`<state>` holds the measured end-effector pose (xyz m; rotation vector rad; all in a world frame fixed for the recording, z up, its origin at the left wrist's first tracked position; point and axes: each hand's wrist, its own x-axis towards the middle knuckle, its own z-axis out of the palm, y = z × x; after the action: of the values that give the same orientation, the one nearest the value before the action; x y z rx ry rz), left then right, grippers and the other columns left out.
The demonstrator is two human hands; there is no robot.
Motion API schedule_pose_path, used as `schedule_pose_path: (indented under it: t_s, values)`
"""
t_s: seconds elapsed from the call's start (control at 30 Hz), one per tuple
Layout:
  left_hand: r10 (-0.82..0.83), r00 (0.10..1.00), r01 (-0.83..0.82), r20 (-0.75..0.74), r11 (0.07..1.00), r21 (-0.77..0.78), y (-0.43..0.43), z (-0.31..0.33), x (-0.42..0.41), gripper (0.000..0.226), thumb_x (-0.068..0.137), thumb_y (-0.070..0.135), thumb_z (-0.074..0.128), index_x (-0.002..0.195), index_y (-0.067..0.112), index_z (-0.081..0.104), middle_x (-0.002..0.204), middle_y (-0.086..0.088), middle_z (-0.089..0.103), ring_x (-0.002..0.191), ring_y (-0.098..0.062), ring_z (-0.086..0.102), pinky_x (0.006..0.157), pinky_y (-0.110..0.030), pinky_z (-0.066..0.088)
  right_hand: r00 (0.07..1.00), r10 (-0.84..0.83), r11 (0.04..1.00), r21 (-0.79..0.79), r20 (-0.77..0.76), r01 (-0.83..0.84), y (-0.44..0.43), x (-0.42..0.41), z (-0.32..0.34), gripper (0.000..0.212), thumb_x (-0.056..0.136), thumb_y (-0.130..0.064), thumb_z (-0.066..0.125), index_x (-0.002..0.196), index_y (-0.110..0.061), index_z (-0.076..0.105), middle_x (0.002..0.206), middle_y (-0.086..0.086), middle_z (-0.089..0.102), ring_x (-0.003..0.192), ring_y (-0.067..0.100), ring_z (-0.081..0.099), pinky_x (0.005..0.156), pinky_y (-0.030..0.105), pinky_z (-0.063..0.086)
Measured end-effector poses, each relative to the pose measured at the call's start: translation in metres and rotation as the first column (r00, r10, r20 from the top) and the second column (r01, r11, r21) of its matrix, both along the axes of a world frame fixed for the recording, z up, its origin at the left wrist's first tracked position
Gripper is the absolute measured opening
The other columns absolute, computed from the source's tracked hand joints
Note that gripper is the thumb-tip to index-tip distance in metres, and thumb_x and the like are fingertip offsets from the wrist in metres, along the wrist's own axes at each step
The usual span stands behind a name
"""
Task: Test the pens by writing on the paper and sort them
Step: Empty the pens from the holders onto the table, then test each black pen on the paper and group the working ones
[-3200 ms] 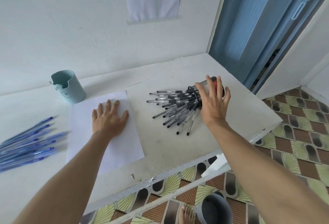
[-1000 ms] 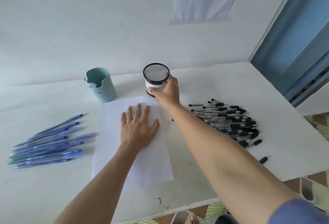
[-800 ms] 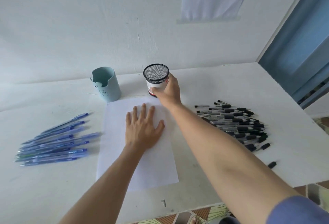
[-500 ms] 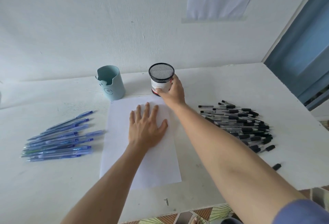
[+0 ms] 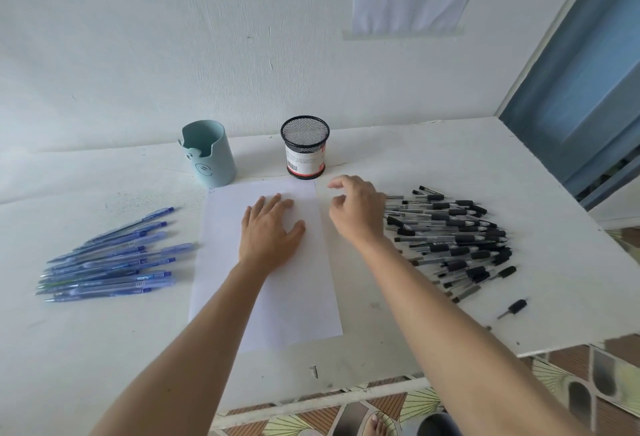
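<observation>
**Both cups up, paper blank: time to grab pen number one**

Head cam: the paper lies dead centre on the white table, and I can't make out a single mark on it. With the sheet as the clock centre, the black mesh holder stands upright at 12, just off the top edge, and the teal cup is at 11. The blue pens are fanned out at 9. The black pens sit in a big heap at 3, with one loose cap down at 4.

The left hand lies flat on the upper half of the sheet, fingers straight and close together, thumb out. The right hand hovers at about 2, between the holder and the heap, fingers loosely curled and holding nothing.

My take: testing hasn't started, so next is picking one black pen. I'd pinch a pen from the near edge of the heap rather than dig into the middle, since they'd probably roll. Keep that left palm down so the sheet doesn't skid during the scribble, and start at a corner to save room, because there are loads to get through.
</observation>
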<state>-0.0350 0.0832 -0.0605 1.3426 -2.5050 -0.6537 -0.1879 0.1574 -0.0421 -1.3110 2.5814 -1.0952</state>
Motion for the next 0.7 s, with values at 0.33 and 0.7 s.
schedule_pose_path:
  t_s: [0.33, 0.7]
  values:
    - [0.081, 0.994, -0.088, -0.075, 0.993, -0.083, -0.014, 0.012, 0.029, 0.045, 0.094, 0.028, 0.061, 0.138, 0.018, 0.057, 0.153, -0.006, 0.045, 0.148, -0.03, 0.025, 0.119, -0.04, 0.02, 0.973, -0.098, 0.95, 0.273, -0.209, 0.154, 0.026, -0.017, -0.006, 0.027, 0.095, -0.033, 0.053, 0.117, -0.027, 0.069, 0.12, -0.004, 0.066, 0.115, 0.024, 0.051, 0.09, 0.039, 0.028]
    - [0.086, 0.995, -0.081, 0.052, 0.992, -0.101, -0.012, 0.002, 0.053, 0.055, 0.098, 0.045, 0.039, 0.147, 0.019, 0.044, 0.159, -0.002, 0.036, 0.149, -0.028, 0.022, 0.122, -0.042, 0.012, 0.985, 0.074, 0.997, 0.008, 0.155, -0.076, -0.015, 0.032, 0.041, 0.015, 0.085, -0.024, 0.066, 0.098, -0.02, 0.073, 0.096, -0.003, 0.074, 0.094, 0.022, 0.066, 0.079, 0.032, 0.052]
